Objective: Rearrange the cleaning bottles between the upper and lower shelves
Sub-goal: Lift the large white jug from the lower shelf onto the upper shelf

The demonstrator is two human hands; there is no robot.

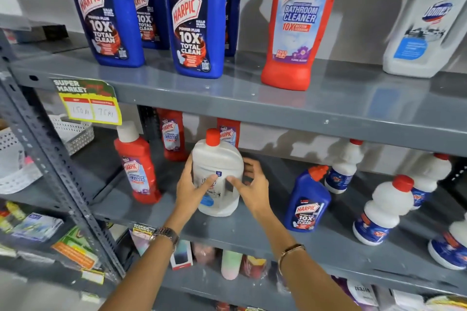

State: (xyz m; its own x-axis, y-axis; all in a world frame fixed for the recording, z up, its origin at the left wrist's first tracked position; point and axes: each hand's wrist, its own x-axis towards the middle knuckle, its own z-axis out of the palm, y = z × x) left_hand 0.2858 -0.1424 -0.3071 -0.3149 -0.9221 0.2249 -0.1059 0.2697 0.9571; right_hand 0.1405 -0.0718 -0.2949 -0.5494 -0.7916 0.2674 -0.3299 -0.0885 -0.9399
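Observation:
A white bottle with a red cap stands upright on the lower shelf. My left hand wraps its left side and my right hand holds its right side. On the upper shelf stand several blue Harpic bottles, a red Harpic bathroom cleaner and a white Domex bottle. The lower shelf also holds red Harpic bottles, a small blue Harpic bottle and several white bottles with red caps.
A grey slotted upright post stands at the left, with a yellow price tag on the upper shelf's edge. White baskets sit on the neighbouring rack. Packets and small items fill the shelf below.

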